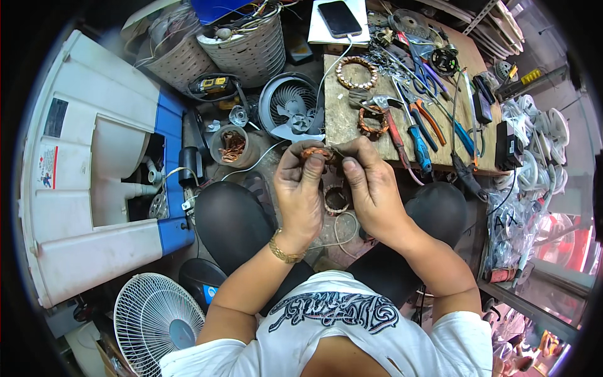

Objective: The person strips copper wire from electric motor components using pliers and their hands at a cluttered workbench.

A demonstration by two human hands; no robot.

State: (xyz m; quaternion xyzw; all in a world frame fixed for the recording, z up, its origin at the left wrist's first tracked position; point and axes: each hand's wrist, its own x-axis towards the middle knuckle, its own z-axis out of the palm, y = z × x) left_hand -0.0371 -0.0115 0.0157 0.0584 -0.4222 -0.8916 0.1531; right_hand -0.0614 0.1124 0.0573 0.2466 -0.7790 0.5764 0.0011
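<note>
In front of me, above my knees, my left hand [303, 182] pinches a small bundle of copper wire [317, 152] between thumb and fingers. My right hand [372, 185] is closed beside it, its thumb and forefinger on what looks like a thin end of the same wire. Below the hands, between my legs, shows a ring-shaped motor winding [336, 198]; whether it joins the held wire I cannot tell. On the wooden board ahead lie a copper winding ring [373, 120] and a larger wrapped ring [356, 73], with a hammer [381, 102] between them.
Screwdrivers [419, 151], orange-handled pliers [429, 118] and scissors [427, 80] cover the board [342, 132]. A phone [339, 17] lies behind. A tub of copper scraps [233, 146], a small fan [292, 105] and a white-blue machine [94, 163] stand left; a fan grille [157, 314] is near.
</note>
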